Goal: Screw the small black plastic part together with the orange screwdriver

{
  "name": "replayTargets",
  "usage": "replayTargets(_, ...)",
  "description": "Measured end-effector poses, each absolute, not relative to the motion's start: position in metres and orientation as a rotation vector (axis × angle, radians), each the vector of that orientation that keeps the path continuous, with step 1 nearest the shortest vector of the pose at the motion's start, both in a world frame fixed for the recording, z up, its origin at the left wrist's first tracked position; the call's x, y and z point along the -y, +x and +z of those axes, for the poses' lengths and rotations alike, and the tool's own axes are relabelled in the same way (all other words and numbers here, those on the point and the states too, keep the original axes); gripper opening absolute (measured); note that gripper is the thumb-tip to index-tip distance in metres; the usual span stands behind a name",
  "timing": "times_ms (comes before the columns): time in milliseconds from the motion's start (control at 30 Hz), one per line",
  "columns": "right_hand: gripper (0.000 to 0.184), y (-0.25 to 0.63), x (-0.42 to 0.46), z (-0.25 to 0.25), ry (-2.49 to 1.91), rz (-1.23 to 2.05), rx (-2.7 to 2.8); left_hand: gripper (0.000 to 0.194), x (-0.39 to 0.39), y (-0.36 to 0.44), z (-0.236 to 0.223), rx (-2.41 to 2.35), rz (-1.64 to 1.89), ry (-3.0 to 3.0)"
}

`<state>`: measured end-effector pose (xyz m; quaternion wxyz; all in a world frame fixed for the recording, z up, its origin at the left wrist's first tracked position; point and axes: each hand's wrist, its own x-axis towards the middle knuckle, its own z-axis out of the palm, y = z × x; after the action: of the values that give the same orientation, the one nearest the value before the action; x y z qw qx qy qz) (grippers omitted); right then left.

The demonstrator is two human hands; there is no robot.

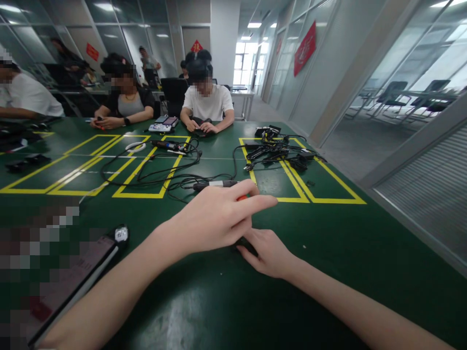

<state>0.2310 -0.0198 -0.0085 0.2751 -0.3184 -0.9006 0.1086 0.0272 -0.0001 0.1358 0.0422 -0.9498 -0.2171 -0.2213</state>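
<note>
My left hand (219, 214) is over the middle of the green table, back of the hand up, its fingers curled and the index finger reaching to the right. Between its fingers shows a small orange-red piece (242, 198) of something mostly hidden. Just below and to the right, my right hand (270, 250) pinches a dark object (247, 244) low over the tabletop. The left hand covers much of that object, so its kind does not show. Both hands are close together at it. Behind my left hand lies a black and silver pen-like tool (215, 184) with a cable.
Black cables and plugs (270, 148) lie heaped at the right, inside yellow tape outlines (337, 201). Another corded tool (170, 146) and a white ring (134, 146) are farther left. A phone-like device (83, 272) lies by my left forearm. Several people sit across the green table (328, 253).
</note>
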Motion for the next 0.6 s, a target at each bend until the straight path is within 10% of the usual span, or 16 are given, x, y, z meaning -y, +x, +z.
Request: replayTargets(600,0.022,0.2313,0.0174,-0.0142,-0.836,0.226,2.414,0.037,0.0004,0.0305,0.1347,0.591,-0.676,-2.875)
